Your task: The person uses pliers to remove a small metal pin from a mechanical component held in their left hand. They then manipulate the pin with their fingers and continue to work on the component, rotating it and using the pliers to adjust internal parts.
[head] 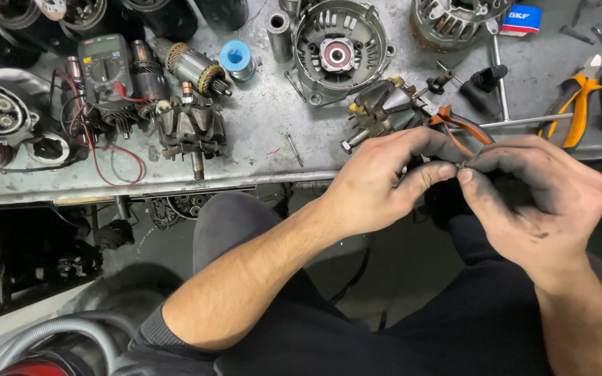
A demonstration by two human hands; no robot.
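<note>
Small part [460,166] was pinched between fingertips of left hand [377,182] and right hand [538,198], off the table [259,125] edge | steady, light grip was judged needed | pliers [465,127] were left nearby.

Grey metal workbench [259,139] (scuffed), dark floor [29,257].

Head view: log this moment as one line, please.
left hand pinching small part | right hand pinching same part | orange-handled pliers on bench behind

A multimeter [106,69], rotor [191,129] and orange pliers [574,104] lie on the bench [259,132].
</note>
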